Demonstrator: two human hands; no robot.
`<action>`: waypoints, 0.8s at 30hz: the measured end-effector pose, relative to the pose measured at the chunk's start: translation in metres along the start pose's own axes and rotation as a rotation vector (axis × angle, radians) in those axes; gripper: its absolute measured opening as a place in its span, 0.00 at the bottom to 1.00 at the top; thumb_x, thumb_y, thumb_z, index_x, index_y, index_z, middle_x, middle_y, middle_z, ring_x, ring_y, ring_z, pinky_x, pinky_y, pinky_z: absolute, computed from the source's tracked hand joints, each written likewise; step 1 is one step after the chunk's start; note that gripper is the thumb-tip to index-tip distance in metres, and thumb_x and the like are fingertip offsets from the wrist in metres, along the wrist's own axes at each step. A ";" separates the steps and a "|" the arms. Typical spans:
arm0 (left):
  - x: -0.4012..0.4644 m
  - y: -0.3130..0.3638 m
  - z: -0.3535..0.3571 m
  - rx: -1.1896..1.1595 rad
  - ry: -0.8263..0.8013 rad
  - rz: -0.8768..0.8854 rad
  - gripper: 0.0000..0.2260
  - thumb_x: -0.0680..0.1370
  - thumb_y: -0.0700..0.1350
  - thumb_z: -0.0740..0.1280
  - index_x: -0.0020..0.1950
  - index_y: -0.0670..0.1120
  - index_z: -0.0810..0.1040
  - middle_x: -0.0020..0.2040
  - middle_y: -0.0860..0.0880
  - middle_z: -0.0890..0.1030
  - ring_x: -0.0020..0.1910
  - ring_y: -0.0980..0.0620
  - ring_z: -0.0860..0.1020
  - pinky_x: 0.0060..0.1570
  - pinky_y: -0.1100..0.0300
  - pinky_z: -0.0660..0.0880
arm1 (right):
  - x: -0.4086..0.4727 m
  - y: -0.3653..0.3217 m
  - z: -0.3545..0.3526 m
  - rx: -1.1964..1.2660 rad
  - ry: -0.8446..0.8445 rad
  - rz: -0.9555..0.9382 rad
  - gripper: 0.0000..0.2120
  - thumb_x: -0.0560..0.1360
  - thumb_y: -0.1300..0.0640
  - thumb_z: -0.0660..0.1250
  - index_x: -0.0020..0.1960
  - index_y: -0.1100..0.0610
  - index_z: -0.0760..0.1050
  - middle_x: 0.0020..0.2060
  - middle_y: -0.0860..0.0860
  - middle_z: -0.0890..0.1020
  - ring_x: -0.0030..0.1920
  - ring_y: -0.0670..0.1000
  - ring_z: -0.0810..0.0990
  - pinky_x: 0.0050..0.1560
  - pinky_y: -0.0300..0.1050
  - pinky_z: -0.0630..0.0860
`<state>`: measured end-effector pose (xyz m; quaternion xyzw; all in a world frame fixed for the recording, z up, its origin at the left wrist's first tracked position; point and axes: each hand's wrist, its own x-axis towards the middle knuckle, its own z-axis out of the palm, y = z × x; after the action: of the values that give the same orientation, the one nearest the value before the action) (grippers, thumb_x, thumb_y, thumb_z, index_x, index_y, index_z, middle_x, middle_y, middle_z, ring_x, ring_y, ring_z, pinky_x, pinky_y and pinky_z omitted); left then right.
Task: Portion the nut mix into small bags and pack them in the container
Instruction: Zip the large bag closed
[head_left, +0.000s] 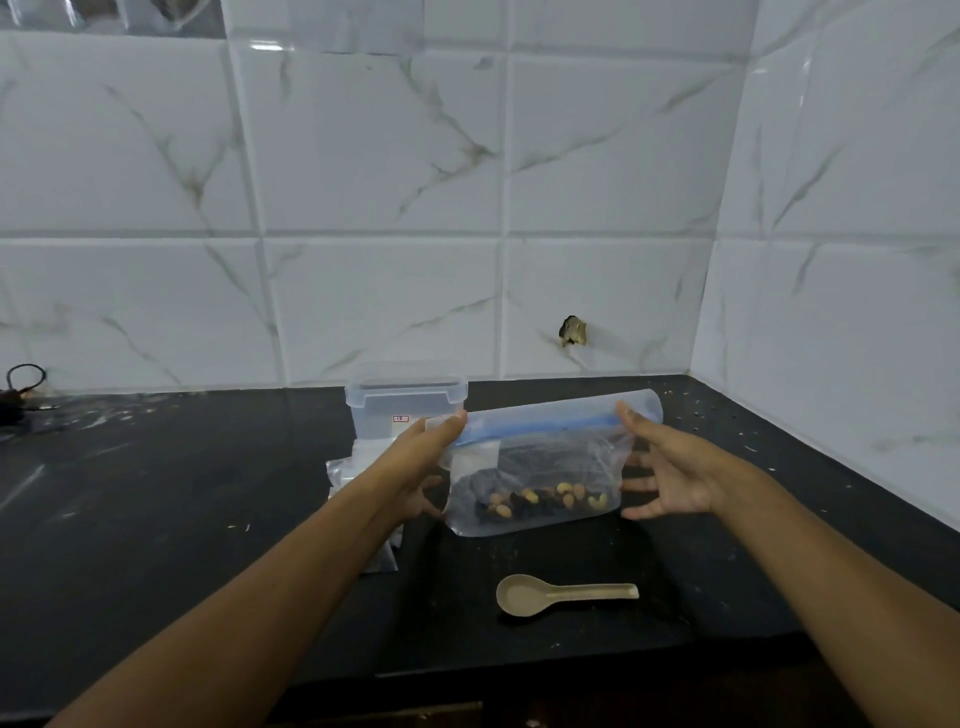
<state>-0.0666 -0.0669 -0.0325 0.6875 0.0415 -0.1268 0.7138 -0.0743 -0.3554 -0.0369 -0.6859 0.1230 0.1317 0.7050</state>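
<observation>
The spoon (563, 595) lies unused while the left hand (421, 467) and right hand (670, 467) pinch the nut bag (535, 467) top corners; next, probably opening its seal

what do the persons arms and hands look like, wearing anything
Both forearms are bare as far as the view shows: no sleeves, gloves, watch or bracelet in sight. The left hand and the right hand show no rings that can be made out. Fingernails look short and unpainted, though the picture is dim and slightly soft, so fine detail is hard to tell.
</observation>
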 end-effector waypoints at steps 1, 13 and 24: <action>0.002 0.000 0.000 -0.004 0.022 -0.022 0.18 0.78 0.55 0.66 0.64 0.50 0.69 0.64 0.41 0.72 0.63 0.37 0.71 0.60 0.30 0.67 | 0.000 -0.001 0.001 0.006 0.012 0.016 0.37 0.60 0.36 0.73 0.63 0.53 0.72 0.61 0.57 0.77 0.61 0.63 0.75 0.59 0.66 0.71; 0.039 0.027 -0.011 -0.011 -0.031 -0.061 0.14 0.83 0.50 0.59 0.63 0.44 0.72 0.59 0.37 0.78 0.54 0.36 0.79 0.51 0.30 0.75 | 0.024 -0.025 0.014 0.063 0.054 -0.012 0.14 0.71 0.53 0.71 0.55 0.57 0.77 0.50 0.59 0.81 0.45 0.60 0.83 0.38 0.54 0.82; 0.100 0.152 -0.088 0.025 0.028 0.193 0.10 0.83 0.51 0.59 0.43 0.49 0.71 0.38 0.45 0.83 0.40 0.45 0.82 0.45 0.37 0.77 | 0.090 -0.137 0.077 0.174 -0.071 -0.249 0.07 0.74 0.56 0.68 0.48 0.58 0.78 0.42 0.55 0.84 0.41 0.53 0.85 0.40 0.50 0.83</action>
<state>0.0764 0.0110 0.0869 0.6988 -0.0168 -0.0483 0.7135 0.0580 -0.2805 0.0610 -0.6271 0.0229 0.0565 0.7765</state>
